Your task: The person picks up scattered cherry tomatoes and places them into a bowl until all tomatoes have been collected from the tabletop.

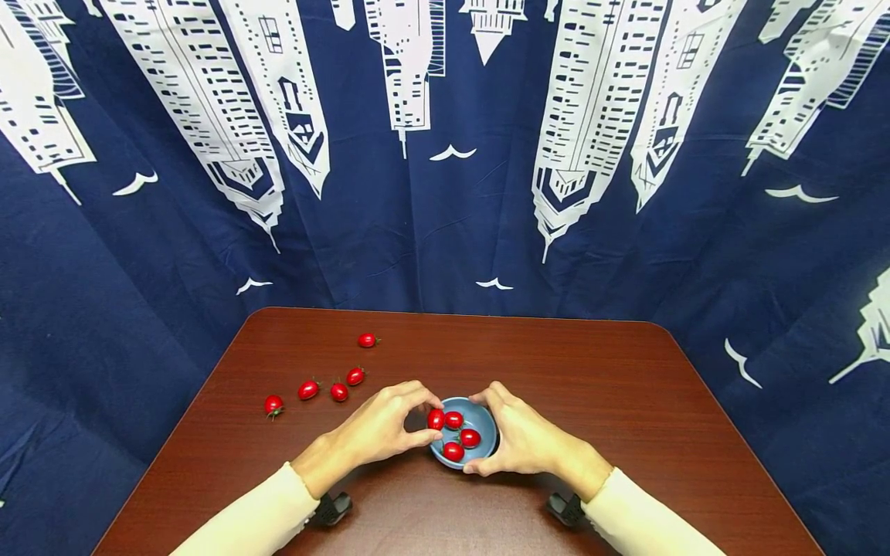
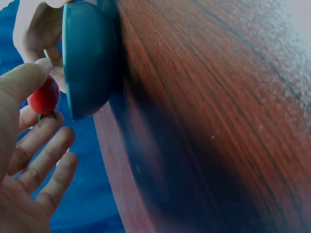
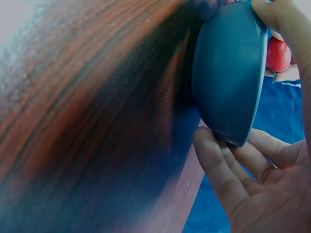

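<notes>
A blue bowl [image 1: 485, 418] stands on the brown table, with several cherry tomatoes [image 1: 470, 439] inside. My left hand [image 1: 382, 424] pinches one cherry tomato [image 2: 44, 96] between thumb and finger, at the bowl's left rim. In the left wrist view that tomato is held just beside the rim, its green stem toward the fingers, while the other fingers are spread. My right hand [image 1: 524, 439] grips the bowl from the right, thumb on the near rim and fingers at the far side. The right wrist view shows the bowl's outer wall [image 3: 228, 73] between thumb and fingers.
Several loose cherry tomatoes [image 1: 308, 389] lie on the table [image 1: 556, 363], left of the bowl and behind the left hand. One tomato [image 1: 367, 340] lies farther back. A dark blue curtain [image 1: 417, 232] with white building prints hangs behind the table.
</notes>
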A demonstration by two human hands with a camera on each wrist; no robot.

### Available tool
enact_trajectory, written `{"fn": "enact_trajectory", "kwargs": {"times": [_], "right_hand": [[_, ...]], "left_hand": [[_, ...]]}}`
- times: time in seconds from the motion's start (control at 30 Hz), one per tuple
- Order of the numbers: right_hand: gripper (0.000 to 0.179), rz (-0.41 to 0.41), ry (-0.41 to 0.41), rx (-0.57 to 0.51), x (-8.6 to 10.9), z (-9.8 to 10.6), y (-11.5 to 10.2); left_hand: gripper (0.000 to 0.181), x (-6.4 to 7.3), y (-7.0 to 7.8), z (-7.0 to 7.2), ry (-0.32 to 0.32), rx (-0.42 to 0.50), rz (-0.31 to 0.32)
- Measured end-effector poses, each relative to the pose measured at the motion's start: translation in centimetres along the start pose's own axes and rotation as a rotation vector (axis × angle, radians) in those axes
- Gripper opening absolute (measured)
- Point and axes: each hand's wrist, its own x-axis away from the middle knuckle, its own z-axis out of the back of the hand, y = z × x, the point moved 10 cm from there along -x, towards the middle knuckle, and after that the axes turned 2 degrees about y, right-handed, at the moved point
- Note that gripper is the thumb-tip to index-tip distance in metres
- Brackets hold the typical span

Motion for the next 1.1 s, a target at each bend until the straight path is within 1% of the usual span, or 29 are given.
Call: {"fn": "enact_trajectory", "kwargs": {"times": [0.23, 0.33, 0.47, 0.57, 0.63, 0.9, 1.1], "right_hand": [[0.094, 0.01, -0.002, 0.002, -0.16, -0.05, -0.29], [0.094, 0.012, 0.003, 0.006, -0.16, 0.0, -0.33], [0.094, 0.014, 0.002, 0.011, -0.1, -0.04, -0.32], [0.093, 0.018, 0.0, 0.01, -0.07, -0.04, -0.38], [0.093, 0.017, 0.0, 0.007, -0.11, 0.0, -0.41], [0.094, 0.013, 0.006, 0.011, -0.1, 0.09, -0.39], [0.093, 0.027, 0.021, 0.012, 0.06, 0.26, -0.47]], "left_hand": [[0.038, -0.06, 0.1, -0.16, -0.008, 0.002, -0.009], [0.039, -0.1, 0.05, -0.23, -0.017, 0.007, 0.005], [0.051, -0.11, 0.16, -0.25, -0.027, 0.003, 0.004], [0.062, -0.08, 0.39, -0.17, -0.021, -0.018, -0.019], [0.066, -0.08, 0.43, -0.06, -0.013, -0.029, -0.027], [0.069, -0.22, 0.29, 0.36, 0.006, -0.076, -0.022], [0.069, -0.32, -0.03, 0.73, 0.009, -0.088, 0.002]]}}
